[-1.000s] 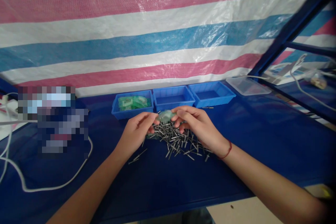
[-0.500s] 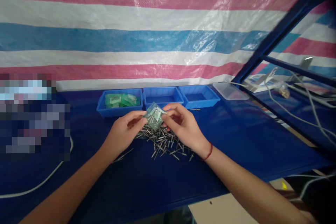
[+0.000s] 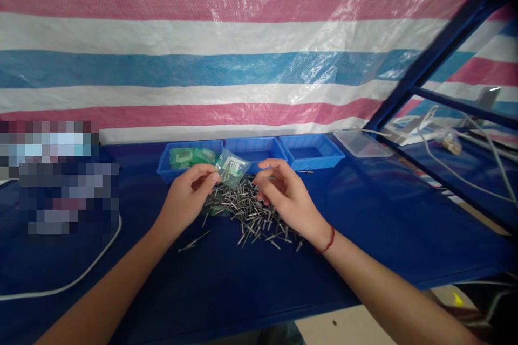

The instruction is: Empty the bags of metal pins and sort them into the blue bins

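A small clear plastic bag (image 3: 232, 169) with a white label and a greenish tint is pinched at its left corner between the thumb and fingers of my left hand (image 3: 186, 191). To its right, my right hand (image 3: 290, 197) has let the bag go, its fingers curled but apart. Below both hands spreads a pile of metal blind rivets (image 3: 253, 218) on the blue table (image 3: 226, 285). Several rivets (image 3: 194, 241) lie off to the left of the pile. Under the pile's left edge, something greenish is partly hidden.
Three blue bins stand in a row behind the pile. Green bags lie in the left bin (image 3: 164, 172); the middle bin (image 3: 253, 146) and right bin (image 3: 313, 152) follow. A clear plastic lid (image 3: 362, 144) lies at right. A white cable (image 3: 97, 261) runs along the left.
My right hand has released the bag and its fingers have parted. The bag now hangs from my left hand alone, slightly higher. The whole view has shifted a little.
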The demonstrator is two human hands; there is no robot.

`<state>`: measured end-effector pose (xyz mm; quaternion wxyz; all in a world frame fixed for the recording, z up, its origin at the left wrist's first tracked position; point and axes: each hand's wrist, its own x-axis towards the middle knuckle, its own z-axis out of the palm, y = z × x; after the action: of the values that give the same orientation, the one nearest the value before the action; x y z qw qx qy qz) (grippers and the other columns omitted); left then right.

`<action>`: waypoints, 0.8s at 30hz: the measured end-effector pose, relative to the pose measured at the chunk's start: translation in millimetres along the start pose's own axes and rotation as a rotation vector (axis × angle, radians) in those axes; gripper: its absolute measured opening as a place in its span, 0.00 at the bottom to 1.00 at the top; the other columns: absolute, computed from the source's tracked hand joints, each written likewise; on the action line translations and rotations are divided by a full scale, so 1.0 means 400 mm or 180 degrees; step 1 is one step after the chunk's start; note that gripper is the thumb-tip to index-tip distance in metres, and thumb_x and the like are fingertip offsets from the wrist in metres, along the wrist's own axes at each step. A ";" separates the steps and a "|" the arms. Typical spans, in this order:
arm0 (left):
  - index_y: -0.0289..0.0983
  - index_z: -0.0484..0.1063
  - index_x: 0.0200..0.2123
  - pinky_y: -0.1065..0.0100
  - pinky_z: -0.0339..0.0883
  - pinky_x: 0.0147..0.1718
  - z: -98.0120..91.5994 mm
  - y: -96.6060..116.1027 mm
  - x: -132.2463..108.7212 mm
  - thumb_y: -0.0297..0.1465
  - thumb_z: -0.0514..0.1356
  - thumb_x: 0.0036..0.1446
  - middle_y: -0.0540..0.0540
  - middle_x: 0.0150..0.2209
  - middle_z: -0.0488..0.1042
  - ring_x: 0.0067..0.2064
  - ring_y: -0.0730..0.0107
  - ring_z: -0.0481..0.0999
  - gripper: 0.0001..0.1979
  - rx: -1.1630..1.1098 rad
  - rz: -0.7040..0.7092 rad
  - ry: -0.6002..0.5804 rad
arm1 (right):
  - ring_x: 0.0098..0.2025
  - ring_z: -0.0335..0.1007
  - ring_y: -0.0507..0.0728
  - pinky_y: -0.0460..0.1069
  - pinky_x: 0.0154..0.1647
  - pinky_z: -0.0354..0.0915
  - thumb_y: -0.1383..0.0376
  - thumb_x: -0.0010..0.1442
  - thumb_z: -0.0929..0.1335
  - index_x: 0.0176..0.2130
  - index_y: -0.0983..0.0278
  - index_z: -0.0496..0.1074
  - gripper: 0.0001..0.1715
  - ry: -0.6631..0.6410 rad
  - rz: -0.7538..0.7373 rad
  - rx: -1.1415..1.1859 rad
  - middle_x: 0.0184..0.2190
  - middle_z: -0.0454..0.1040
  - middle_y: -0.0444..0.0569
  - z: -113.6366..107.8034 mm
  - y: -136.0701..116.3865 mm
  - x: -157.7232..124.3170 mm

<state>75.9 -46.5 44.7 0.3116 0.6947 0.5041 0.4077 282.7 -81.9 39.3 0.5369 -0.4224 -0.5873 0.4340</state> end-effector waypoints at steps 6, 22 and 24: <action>0.37 0.74 0.41 0.66 0.69 0.43 -0.096 -0.018 0.068 0.40 0.61 0.52 0.46 0.38 0.79 0.40 0.63 0.78 0.16 0.0118 -0.0087 0.1005 | 0.26 0.66 0.48 0.46 0.25 0.62 0.61 0.59 0.66 0.45 0.59 0.59 0.14 -0.0030 -0.0014 -0.0027 0.32 0.67 0.41 -0.001 0.007 0.003; 0.37 0.74 0.41 0.67 0.59 0.33 -0.083 0.004 0.128 0.44 0.56 0.55 0.46 0.27 0.74 0.33 0.60 0.72 0.19 0.2459 0.0567 0.0663 | 0.25 0.65 0.52 0.47 0.29 0.59 0.68 0.57 0.62 0.34 0.62 0.68 0.05 0.0251 -0.0505 -0.1834 0.25 0.70 0.44 -0.053 -0.010 0.023; 0.37 0.73 0.39 0.68 0.56 0.29 -0.087 0.016 0.106 0.44 0.54 0.57 0.47 0.25 0.71 0.29 0.63 0.70 0.18 0.2543 0.0682 0.0628 | 0.26 0.66 0.53 0.48 0.30 0.58 0.70 0.56 0.62 0.31 0.62 0.69 0.07 0.0189 -0.0540 -0.2515 0.24 0.71 0.45 -0.081 -0.016 0.034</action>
<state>54.9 -7.2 77.2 -0.0760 0.7670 0.5748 0.2749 314.1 -68.6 50.7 0.3839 -0.5585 -0.7260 0.1167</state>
